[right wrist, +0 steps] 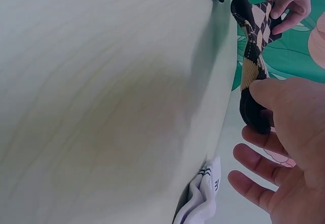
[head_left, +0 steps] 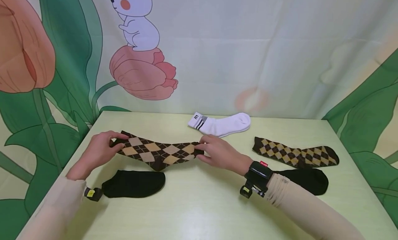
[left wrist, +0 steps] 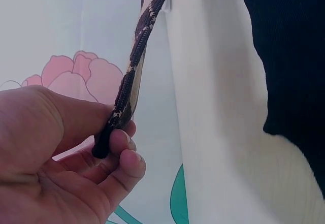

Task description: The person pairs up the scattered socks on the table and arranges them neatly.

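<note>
An argyle sock (head_left: 155, 152) in brown, tan and yellow is stretched sideways between the two hands, raised over the table. The left hand (head_left: 104, 148) pinches its dark left end between thumb and fingers. At the other end, the right hand (head_left: 219, 152) pinches the dark tip. In the left wrist view the argyle sock (left wrist: 133, 74) runs edge-on up from the thumb and fingertips. The right wrist view has the sock's near end pinched under the thumb, with the other fingers (right wrist: 251, 160) spread apart. Below the held sock lies a black sock (head_left: 133, 184), flat on the table.
White socks (head_left: 230, 125) with black stripes lie at the table's back edge. To the right are a second argyle sock (head_left: 295, 153) and another black sock (head_left: 308, 180), partly covered by the right forearm. A printed curtain (head_left: 217, 60) hangs behind the table (head_left: 199, 212).
</note>
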Demonstrator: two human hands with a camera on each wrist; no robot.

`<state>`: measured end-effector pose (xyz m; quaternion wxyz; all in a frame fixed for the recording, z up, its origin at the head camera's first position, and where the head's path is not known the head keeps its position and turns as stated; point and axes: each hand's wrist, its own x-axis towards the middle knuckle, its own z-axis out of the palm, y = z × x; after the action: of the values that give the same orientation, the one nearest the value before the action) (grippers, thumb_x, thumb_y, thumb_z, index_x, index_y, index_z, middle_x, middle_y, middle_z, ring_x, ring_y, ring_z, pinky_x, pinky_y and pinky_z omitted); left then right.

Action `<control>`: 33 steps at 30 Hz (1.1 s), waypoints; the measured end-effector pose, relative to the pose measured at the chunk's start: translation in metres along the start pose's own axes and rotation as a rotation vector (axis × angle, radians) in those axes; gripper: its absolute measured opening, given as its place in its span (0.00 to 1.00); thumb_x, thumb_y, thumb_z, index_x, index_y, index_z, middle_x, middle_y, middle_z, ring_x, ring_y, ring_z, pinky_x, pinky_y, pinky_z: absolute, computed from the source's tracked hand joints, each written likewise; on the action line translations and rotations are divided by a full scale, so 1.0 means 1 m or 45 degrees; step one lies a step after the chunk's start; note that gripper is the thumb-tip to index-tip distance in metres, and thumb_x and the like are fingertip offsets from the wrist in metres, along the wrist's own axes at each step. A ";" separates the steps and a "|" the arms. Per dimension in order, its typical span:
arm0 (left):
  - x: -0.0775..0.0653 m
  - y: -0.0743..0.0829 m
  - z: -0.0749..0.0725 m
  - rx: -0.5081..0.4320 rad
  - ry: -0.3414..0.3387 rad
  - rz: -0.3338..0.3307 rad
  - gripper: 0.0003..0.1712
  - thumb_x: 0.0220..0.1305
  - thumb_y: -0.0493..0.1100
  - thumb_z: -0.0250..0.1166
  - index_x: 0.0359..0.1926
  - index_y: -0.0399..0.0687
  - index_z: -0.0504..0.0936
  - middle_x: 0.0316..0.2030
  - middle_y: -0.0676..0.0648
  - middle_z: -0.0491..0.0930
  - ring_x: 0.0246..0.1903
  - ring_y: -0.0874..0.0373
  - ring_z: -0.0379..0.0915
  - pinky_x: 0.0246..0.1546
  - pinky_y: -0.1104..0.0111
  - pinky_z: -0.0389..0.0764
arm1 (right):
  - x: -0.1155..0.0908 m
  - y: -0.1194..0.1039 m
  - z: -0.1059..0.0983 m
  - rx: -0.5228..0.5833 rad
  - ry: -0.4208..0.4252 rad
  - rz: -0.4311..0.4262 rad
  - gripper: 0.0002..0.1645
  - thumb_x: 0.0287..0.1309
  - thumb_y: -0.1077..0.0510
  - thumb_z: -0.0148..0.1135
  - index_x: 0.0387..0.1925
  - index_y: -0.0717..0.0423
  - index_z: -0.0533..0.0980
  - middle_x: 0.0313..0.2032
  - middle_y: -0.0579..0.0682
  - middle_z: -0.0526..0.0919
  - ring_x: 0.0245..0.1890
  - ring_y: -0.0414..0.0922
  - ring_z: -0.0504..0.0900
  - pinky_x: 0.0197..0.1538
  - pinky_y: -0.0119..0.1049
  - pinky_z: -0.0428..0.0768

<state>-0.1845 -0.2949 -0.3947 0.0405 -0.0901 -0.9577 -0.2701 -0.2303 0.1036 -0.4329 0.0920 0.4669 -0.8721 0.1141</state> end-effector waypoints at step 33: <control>-0.008 0.037 0.019 -0.073 -0.014 0.095 0.15 0.66 0.34 0.69 0.54 0.40 0.87 0.40 0.43 0.81 0.24 0.55 0.65 0.27 0.64 0.67 | -0.056 0.006 -0.026 0.001 0.035 0.054 0.20 0.66 0.51 0.70 0.54 0.57 0.85 0.45 0.48 0.83 0.43 0.44 0.78 0.46 0.38 0.79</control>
<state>-0.1703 -0.2547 -0.3928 0.0426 -0.1285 -0.9457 -0.2954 -0.2031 0.1591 -0.4233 0.1012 0.4468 -0.8804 0.1229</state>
